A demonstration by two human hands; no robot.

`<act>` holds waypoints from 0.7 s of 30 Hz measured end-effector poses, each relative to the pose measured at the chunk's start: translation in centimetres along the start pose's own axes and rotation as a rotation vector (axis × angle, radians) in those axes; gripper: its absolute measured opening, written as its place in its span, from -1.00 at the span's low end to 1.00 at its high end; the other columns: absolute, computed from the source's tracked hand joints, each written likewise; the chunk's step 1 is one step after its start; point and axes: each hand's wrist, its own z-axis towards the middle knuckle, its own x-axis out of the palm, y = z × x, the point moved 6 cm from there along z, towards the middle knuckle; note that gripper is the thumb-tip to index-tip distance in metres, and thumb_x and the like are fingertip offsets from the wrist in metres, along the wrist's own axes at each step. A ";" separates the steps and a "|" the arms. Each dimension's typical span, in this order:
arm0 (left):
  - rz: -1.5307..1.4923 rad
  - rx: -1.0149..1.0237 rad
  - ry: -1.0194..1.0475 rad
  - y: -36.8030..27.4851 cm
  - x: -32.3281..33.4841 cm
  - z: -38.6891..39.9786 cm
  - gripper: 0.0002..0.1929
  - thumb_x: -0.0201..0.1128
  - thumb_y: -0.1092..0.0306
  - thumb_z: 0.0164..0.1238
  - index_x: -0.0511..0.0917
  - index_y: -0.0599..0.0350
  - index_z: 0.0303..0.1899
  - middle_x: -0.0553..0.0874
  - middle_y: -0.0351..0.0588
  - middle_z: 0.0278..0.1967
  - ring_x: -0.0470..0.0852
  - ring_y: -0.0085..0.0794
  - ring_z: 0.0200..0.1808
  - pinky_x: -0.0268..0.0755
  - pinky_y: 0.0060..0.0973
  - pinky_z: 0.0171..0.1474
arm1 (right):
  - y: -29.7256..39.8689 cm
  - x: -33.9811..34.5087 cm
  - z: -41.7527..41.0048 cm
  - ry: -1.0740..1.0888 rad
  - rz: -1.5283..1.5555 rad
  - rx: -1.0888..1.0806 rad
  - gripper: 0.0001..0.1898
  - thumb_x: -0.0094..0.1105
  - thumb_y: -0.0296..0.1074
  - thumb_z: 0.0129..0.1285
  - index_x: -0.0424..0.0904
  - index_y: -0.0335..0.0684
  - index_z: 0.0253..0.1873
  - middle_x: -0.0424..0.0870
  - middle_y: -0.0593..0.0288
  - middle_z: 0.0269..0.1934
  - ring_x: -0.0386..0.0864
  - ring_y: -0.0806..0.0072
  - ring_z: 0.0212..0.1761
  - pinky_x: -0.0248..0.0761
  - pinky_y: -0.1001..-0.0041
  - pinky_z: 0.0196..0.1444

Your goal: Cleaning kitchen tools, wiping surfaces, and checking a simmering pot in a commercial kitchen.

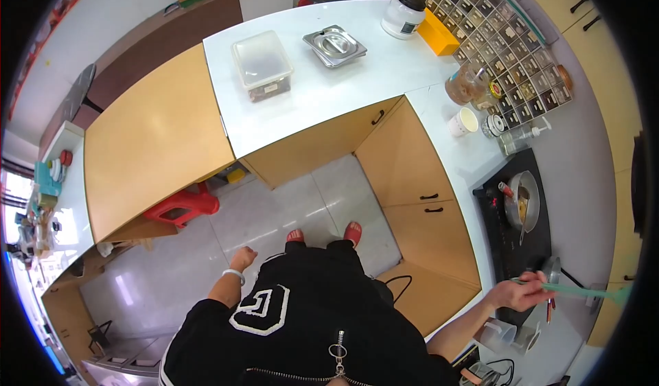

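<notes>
My right hand is closed around the handle of a long green utensil, whose wider end reaches the dark right rim of the picture. Below that hand lies the near end of a black induction cooktop. On its far part sits a metal pan with a spoon and some yellowish food inside; a red-ended handle sticks out of it. A second metal vessel shows just beyond my fingers. My left hand hangs over the floor with its fingers curled, and I see nothing in it.
White counter bends around ahead, carrying a lidded plastic box, steel lidded pans, a white jar and a paper cup. Clear measuring jugs stand near my right forearm. A red stool is under the wooden counter.
</notes>
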 end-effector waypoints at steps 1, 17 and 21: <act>-0.006 0.006 0.004 -0.2 0.1 0.1 -0.57 0.20 0.02 0.17 0.64 0.19 -0.10 0.66 0.18 -0.08 0.61 -0.04 0.03 0.41 -0.25 0.12 | 1.3 0.9 1.4 -0.005 0.003 0.001 -0.53 -0.16 -0.40 0.44 0.05 -0.45 0.35 0.45 0.13 -0.34 0.20 0.60 -0.54 0.15 0.61 -0.51; -0.249 0.035 -0.027 2.0 1.8 1.5 -0.61 0.24 0.05 0.15 0.66 0.24 -0.23 0.69 0.23 -0.20 0.64 0.05 -0.07 0.45 -0.21 0.04 | 8.6 7.8 2.7 -0.085 0.318 -0.322 -0.52 -0.14 -0.32 0.44 0.00 -0.42 0.32 0.39 0.05 -0.31 0.13 0.53 -0.61 0.08 0.61 -0.60; -0.214 -0.029 -0.043 3.1 0.7 2.9 -0.60 0.24 0.03 0.15 0.65 0.24 -0.23 0.68 0.24 -0.18 0.62 0.04 -0.04 0.45 -0.23 0.04 | 8.5 8.4 2.5 -0.101 0.313 -0.298 -0.57 -0.12 -0.27 0.45 0.09 -0.44 0.24 0.37 0.07 -0.33 0.13 0.54 -0.60 0.06 0.61 -0.61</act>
